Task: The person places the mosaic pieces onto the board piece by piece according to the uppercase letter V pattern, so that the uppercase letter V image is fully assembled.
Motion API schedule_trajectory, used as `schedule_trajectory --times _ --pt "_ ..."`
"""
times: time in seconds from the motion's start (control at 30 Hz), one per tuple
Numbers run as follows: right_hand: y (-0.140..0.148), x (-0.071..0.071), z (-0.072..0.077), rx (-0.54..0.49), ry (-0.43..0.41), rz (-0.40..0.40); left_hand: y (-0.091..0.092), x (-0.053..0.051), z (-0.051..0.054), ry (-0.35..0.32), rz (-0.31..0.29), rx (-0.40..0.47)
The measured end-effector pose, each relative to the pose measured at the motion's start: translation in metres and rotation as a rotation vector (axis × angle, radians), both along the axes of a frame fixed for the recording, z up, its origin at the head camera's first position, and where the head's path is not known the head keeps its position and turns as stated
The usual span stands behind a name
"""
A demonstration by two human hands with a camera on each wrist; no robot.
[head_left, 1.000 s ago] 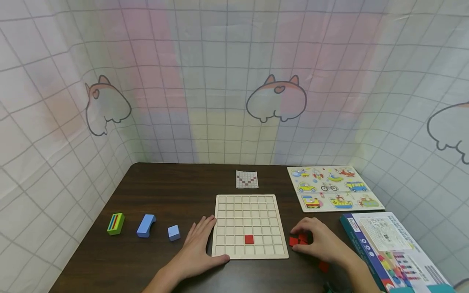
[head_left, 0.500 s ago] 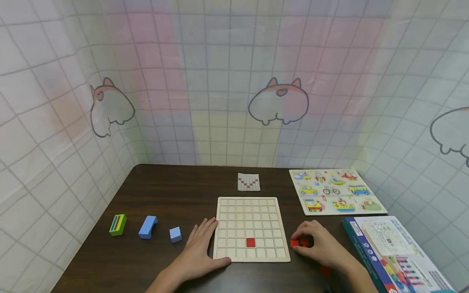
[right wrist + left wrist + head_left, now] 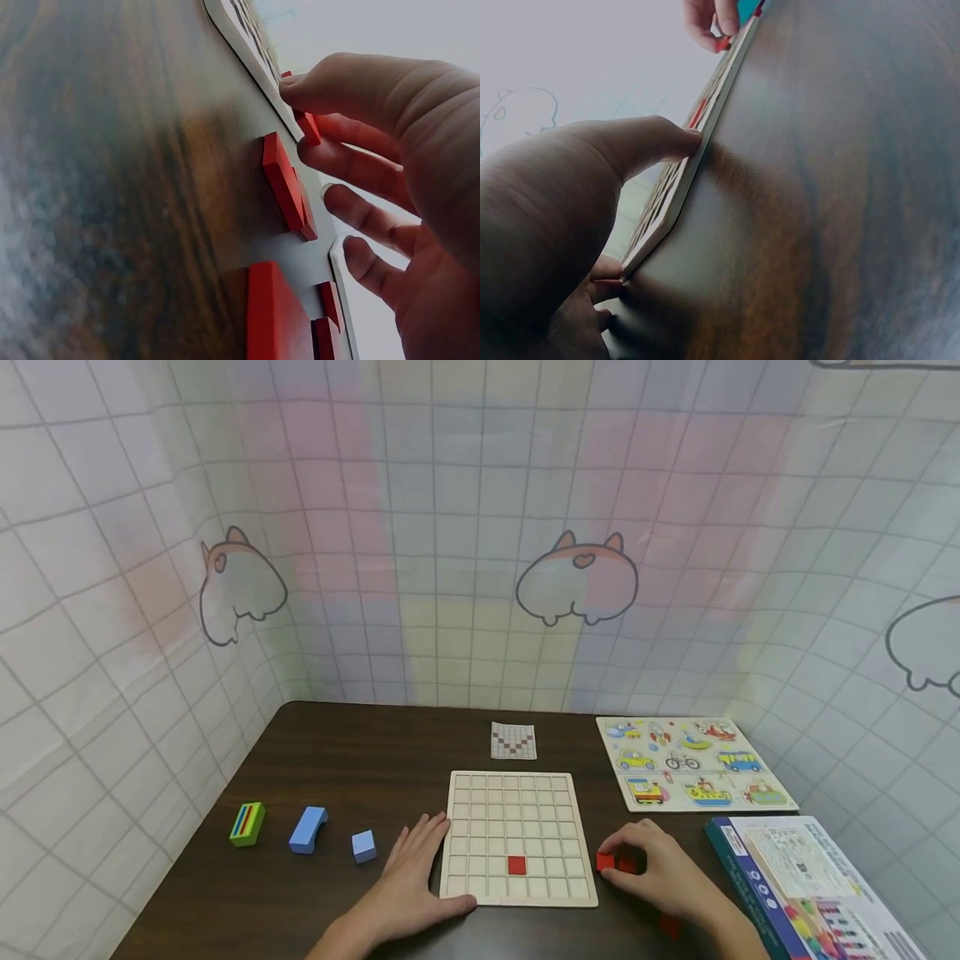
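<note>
Right hand (image 3: 654,870) pinches a red tile (image 3: 309,129) between thumb and fingers — just right of the board (image 3: 513,827), loose red tiles (image 3: 281,180) near it on the table (image 3: 375,752). Left hand (image 3: 411,878), fingers spread, touches the board's left side — one red square (image 3: 517,865) sits in it, a pattern card (image 3: 513,742) beyond.

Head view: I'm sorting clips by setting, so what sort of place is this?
Probably a screened-off games or puzzle table: cartoon-printed sheeting rises behind it and at both sides, and on it lie a pale grid board and a vehicle picture board.
</note>
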State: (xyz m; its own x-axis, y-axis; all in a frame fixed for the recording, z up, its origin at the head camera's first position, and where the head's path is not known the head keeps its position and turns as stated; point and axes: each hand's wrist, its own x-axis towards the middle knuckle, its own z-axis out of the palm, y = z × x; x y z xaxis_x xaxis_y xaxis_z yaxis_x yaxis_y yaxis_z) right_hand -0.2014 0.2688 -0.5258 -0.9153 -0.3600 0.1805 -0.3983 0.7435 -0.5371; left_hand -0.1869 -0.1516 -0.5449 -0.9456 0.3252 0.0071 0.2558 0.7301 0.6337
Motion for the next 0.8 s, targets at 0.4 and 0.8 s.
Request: schedule_trajectory --times 0.4,0.8 --pt "-0.007 0.001 0.002 -0.018 0.042 0.025 0.0 0.001 -0.003 0.004 0.011 0.009" --pt "-0.025 -0.008 0.01 0.008 0.088 0.072 0.002 -0.001 -0.005 0.003 0.009 0.007"
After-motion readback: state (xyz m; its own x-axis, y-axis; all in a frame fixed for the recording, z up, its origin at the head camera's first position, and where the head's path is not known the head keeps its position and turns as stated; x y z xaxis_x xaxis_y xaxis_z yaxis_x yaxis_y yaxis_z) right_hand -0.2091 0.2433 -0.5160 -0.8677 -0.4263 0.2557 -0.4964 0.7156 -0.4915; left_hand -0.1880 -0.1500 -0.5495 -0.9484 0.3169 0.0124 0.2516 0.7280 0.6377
